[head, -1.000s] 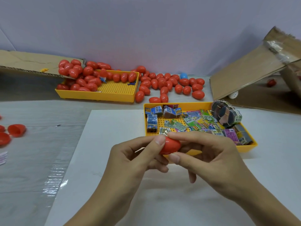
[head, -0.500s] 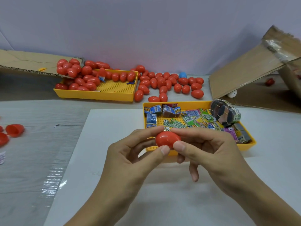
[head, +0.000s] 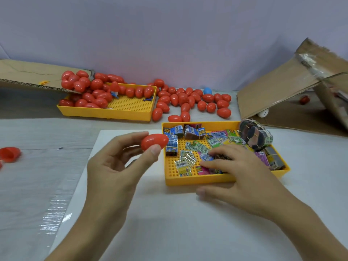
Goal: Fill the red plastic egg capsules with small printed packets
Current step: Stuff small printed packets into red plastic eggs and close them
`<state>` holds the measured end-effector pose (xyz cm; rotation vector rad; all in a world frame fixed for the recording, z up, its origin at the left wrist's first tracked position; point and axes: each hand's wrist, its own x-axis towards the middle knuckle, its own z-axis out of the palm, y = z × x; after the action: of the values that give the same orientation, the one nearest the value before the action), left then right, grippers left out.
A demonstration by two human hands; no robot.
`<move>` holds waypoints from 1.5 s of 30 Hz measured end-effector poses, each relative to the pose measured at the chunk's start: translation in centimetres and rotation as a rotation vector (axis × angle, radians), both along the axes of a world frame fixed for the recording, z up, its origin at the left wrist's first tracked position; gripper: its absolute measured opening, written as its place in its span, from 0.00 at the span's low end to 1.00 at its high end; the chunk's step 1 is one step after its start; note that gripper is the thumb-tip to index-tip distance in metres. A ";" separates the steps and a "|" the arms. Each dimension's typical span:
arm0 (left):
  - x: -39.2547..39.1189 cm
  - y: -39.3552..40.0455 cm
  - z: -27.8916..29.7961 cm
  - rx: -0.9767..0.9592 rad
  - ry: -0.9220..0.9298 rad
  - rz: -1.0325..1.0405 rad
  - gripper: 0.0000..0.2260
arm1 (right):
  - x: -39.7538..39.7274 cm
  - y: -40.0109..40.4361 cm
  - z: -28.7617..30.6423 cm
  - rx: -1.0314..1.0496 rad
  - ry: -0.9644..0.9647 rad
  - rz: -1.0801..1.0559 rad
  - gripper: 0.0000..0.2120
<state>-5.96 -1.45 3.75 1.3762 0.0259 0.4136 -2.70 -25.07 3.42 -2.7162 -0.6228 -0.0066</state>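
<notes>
My left hand (head: 114,166) holds a closed red egg capsule (head: 153,141) between thumb and fingers, just left of the near yellow tray (head: 197,180). That tray holds several small printed packets (head: 185,162) and a banded bundle of packets (head: 256,135). My right hand (head: 237,176) lies over the tray, fingers stretched onto the packets, thumb on the white sheet outside the tray's front wall. Whether a packet is pinched under the fingers is hidden.
A second yellow tray (head: 131,113) at the back left holds many red eggs (head: 88,91); more lie loose behind the near tray (head: 188,100), with one blue egg (head: 207,90). Open red capsule halves (head: 9,153) sit far left. Cardboard flaps (head: 282,87) stand right.
Both hands held the egg together before. My right hand has let go and moved right onto the packets in the tray. My left hand carried the egg up and to the left.
</notes>
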 end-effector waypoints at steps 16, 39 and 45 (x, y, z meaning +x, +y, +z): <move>-1.1 -1.8 -0.8 0.020 0.042 -0.213 0.11 | -0.2 0.7 0.8 0.821 0.160 -0.035 0.07; -1.3 -2.1 -1.0 0.172 0.089 -0.289 0.11 | -2.0 2.7 1.1 0.977 0.424 -0.112 0.15; -1.1 -2.0 -1.2 0.099 0.108 -0.286 0.12 | -0.8 1.1 0.2 0.754 -0.090 -0.254 0.18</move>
<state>-7.10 -3.45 2.59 1.4730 -0.1032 0.1020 -3.47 -23.99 3.64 -2.0417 -0.2194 -0.3546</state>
